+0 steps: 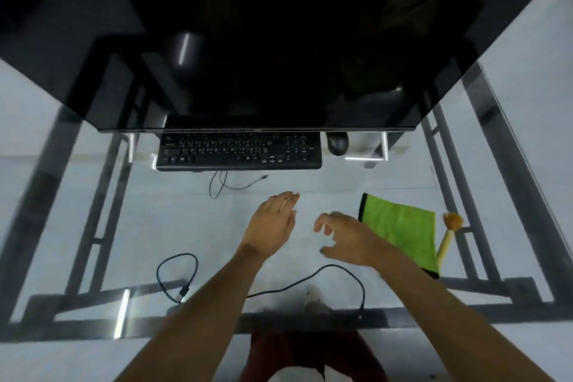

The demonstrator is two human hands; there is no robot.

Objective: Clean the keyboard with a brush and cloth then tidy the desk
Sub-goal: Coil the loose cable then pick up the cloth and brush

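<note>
Left hand [273, 226] flat, fingers spread, holding nothing, over the desk [93, 211] | right hand [347, 239] half-curled, empty, beside the cloth [400, 232] | brush [449, 232] lies just right of cloth | keyboard [238, 150] under the monitor [248, 40], mouse [338, 143] at its right | cable [310, 282] near wrists
</note>
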